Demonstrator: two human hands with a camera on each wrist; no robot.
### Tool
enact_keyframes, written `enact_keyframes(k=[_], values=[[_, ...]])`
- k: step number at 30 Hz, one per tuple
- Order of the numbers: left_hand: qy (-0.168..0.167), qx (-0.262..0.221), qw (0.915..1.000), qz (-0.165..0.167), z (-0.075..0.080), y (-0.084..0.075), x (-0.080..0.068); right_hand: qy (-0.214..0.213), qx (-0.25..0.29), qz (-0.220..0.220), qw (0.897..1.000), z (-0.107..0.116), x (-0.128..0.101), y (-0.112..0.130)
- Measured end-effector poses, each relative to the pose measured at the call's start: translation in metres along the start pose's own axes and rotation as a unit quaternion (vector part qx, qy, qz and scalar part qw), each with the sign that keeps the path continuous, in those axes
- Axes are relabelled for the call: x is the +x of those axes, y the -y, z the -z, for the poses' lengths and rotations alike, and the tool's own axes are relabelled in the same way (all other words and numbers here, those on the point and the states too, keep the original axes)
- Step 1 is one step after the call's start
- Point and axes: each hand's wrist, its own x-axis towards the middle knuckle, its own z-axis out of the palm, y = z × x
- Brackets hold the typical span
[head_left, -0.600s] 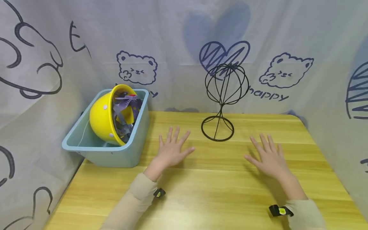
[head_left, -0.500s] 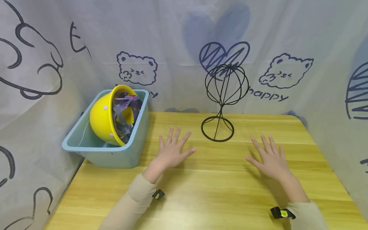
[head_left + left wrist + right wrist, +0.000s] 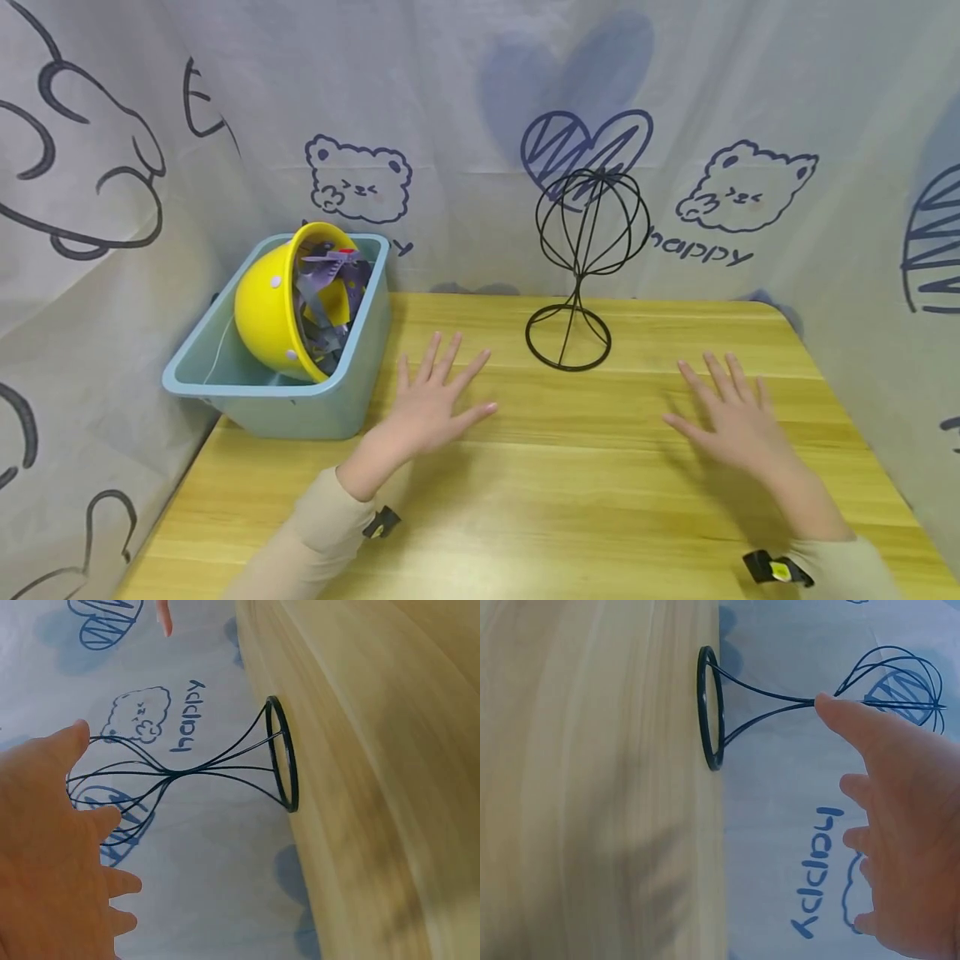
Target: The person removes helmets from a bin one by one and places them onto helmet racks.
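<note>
Doodled white cloth is hanging behind a wood-grain table, where a black wire stand is standing upright near the back. In front of it, to either side, I am hovering my left hand and right hand, fingers spread. A yellow hard hat is leaning inside a light-blue bin at left.

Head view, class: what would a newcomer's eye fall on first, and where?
Probably the yellow helmet, tipped sideways in the pale blue bin at the left of the table. Then the upright black wire stand near the table's back edge. In front of it, to either side, the left hand and right hand spread their fingers, holding nothing.
</note>
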Motion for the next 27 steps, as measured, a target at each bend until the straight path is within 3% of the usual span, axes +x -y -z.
enact_keyframes(k=[14, 27], values=[[-0.036, 0.084, 0.9958, -0.007, 0.038, 0.019, -0.037, -0.027, -0.052, 0.051, 0.997, 0.029, 0.006, 0.001], [-0.037, 0.119, 0.9912, 0.043, 0.072, 0.046, -0.072, -0.064, -0.108, 0.129, 0.984, 0.066, 0.027, 0.013]])
